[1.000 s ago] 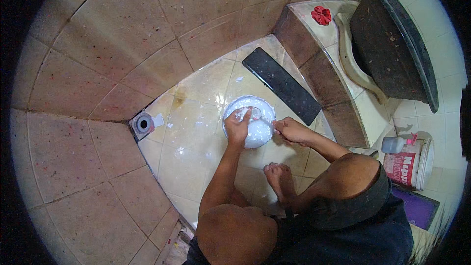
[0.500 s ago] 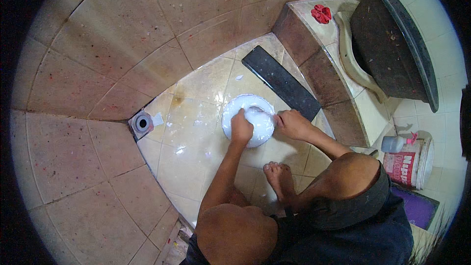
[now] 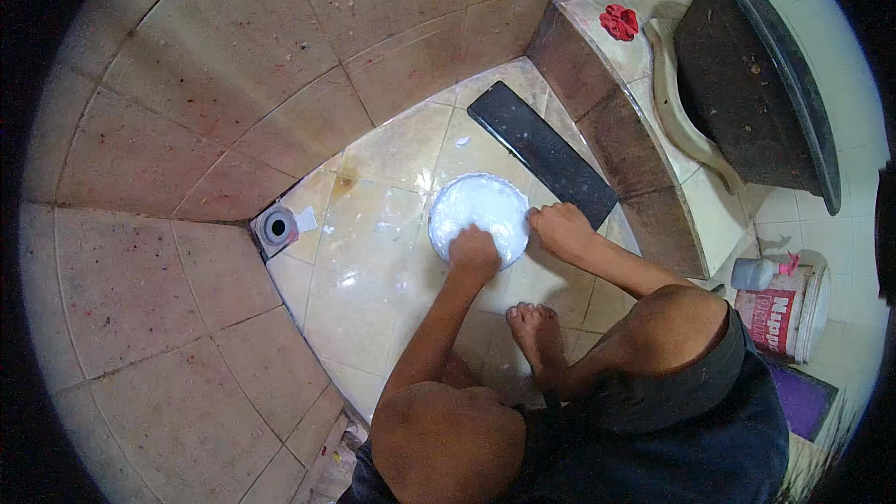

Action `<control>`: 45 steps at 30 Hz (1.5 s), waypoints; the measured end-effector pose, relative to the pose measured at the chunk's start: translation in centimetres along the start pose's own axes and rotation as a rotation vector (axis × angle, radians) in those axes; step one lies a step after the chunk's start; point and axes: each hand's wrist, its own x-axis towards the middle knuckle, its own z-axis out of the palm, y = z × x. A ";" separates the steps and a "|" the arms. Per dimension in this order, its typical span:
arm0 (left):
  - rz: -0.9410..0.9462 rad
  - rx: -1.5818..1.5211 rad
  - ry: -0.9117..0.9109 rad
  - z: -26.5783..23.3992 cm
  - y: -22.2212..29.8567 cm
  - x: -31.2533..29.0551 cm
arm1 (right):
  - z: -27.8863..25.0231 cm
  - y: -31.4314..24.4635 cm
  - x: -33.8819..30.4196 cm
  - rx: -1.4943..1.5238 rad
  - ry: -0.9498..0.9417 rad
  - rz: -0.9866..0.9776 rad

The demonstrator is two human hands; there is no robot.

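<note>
1. Reaching over the near edge of the white bowl (image 3: 435, 224), the left hand (image 3: 474, 250) is at its white contents (image 3: 483, 198). Its fingers are curled in and their tips are hidden, so whether they hold anything cannot be told.
2. The right hand (image 3: 558, 227) is at the bowl's right edge, its fingers bent into a loose fist; the pictures do not show whether they grip the rim.
3. The bowl sits near the middle of the tiled floor (image 3: 369, 252), well apart from the round drain fitting (image 3: 278, 227) at the floor's left corner.
4. Along the floor's right edge, near the right hand, lies a long black slab (image 3: 541, 151).
5. Above that edge, a tiled ledge (image 3: 723, 224) carries a crumpled red item (image 3: 619, 22) near its far end.
</note>
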 end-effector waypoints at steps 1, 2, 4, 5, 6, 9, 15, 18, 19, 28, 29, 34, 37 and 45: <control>0.019 0.003 0.049 0.3 -0.1 -0.3 | 0.2 -0.1 -0.3 0.023 -0.003 0.005; 0.041 0.004 0.099 0.6 -0.1 -0.6 | 0.3 -0.3 -0.7 0.044 -0.008 0.012; 0.078 0.020 0.141 0.7 -0.6 -1.1 | 1.0 -0.6 -0.2 0.135 -0.119 0.031; 0.093 0.037 0.133 0.6 -1.2 -1.5 | 1.6 -1.3 0.3 0.182 -0.141 0.039; 0.106 0.054 0.124 0.4 -2.0 -1.8 | 2.2 -2.4 0.8 0.231 -0.165 0.045; 0.173 0.024 0.028 -0.2 -2.6 -1.5 | 2.0 -2.7 1.3 0.338 -0.273 0.027; 0.442 -0.220 0.636 0.2 -4.6 -1.9 | 1.6 -1.9 3.1 0.690 -0.391 0.133; 0.463 -0.421 0.747 -2.8 -5.1 -3.4 | 1.5 -1.5 4.1 0.707 -0.291 0.046; 0.421 -0.434 0.824 -3.5 -4.6 -3.9 | 0.6 -1.0 3.9 0.683 -0.253 0.043; -0.203 -0.789 0.449 -0.6 -6.7 -2.9 | -4.9 -0.1 1.0 0.332 0.065 0.019; -0.166 -0.857 0.336 -0.2 -7.3 -2.5 | -4.6 0.0 1.2 0.272 0.078 0.016; 0.003 -1.170 0.313 3.3 -8.7 -0.6 | -1.2 0.2 1.8 0.001 0.101 -0.040; -0.129 -0.938 0.387 2.9 -8.9 -0.7 | -1.5 -0.6 2.1 0.041 0.086 -0.075; -0.165 -1.190 0.451 3.6 -11.0 -2.8 | -5.6 -3.1 2.6 0.228 0.177 -0.066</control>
